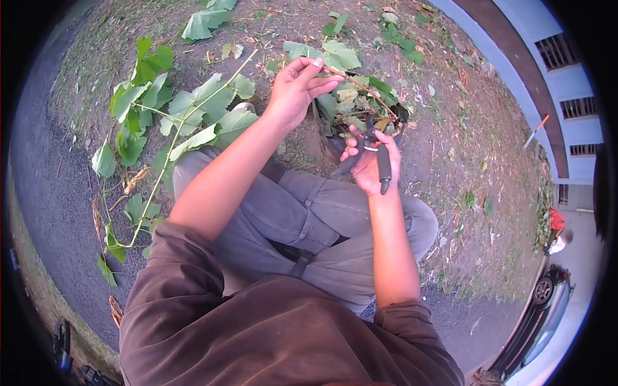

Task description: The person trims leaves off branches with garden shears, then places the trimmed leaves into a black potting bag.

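Observation:
My left hand (299, 90) pinches one end of a thin reddish-brown stem (360, 87) between thumb and fingertips. The stem slants down to the right over a dark round container (403, 121) filled with cut green and yellowing leaves (347, 98). My right hand (370, 170) holds black-handled pruning shears (384, 168) at the container's near side. The handles point back toward me, and the blades overlap the leaves and the lower end of the stem. Part of the container's near wall is hidden by my right hand.
A long leafy vine cutting (187, 120) lies to my left, across the ground and against my knee. Loose leaves (205, 24) are scattered ahead. A blue-grey wall (541, 83) with an orange-handled tool (536, 130), a person (561, 240) and a parked car (544, 309) are at right.

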{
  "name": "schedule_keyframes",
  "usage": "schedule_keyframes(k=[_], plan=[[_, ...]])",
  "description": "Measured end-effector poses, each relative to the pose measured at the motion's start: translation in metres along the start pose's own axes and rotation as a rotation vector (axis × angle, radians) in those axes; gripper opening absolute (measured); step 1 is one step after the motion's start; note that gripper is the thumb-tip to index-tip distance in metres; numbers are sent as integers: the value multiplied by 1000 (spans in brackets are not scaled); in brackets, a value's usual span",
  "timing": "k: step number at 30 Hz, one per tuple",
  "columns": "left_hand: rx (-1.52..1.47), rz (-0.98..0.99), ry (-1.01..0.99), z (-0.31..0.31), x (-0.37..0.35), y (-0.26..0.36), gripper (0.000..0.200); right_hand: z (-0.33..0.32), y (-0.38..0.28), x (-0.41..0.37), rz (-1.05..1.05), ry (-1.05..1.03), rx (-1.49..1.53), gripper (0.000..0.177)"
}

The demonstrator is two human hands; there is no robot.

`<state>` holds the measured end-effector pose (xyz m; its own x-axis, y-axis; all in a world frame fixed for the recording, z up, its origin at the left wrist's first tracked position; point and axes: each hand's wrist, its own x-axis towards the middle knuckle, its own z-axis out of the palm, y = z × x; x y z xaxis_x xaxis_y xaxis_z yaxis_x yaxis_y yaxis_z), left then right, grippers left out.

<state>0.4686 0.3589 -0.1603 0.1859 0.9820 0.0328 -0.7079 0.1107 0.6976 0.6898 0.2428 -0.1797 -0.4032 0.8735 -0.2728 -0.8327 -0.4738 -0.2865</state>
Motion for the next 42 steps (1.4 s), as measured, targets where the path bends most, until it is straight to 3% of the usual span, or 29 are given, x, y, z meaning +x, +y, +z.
schedule_keyframes(k=[8, 15, 24, 31, 34, 35, 38, 40, 42], plan=[[6, 54, -63, 12, -6, -2, 18, 2, 6, 8, -62, 196, -7, 50], [138, 152, 130, -1, 4, 3, 20, -6, 19, 8, -83, 353, -182, 21], [190, 134, 260, -19, 12, 4, 22, 3, 25, -5, -142, 404, -218, 15], [160, -57, 351, -36, 25, -13, 18, 11, 31, -15, -119, 311, -142, 21], [181, -143, 332, -40, 27, -6, 18, 23, 28, -18, -79, 128, -121, 50], [174, -126, 297, -41, 29, -2, 18, 7, 23, -17, -47, -28, -58, 59], [119, -97, 241, -34, 30, 9, 15, 22, 28, -20, -87, 14, -157, 57], [115, -38, 92, -29, 24, 16, 14, 23, 30, -18, -55, -43, -190, 55], [101, -11, 88, -19, 16, 14, 18, 26, 35, -18, -39, -2, -370, 53]])
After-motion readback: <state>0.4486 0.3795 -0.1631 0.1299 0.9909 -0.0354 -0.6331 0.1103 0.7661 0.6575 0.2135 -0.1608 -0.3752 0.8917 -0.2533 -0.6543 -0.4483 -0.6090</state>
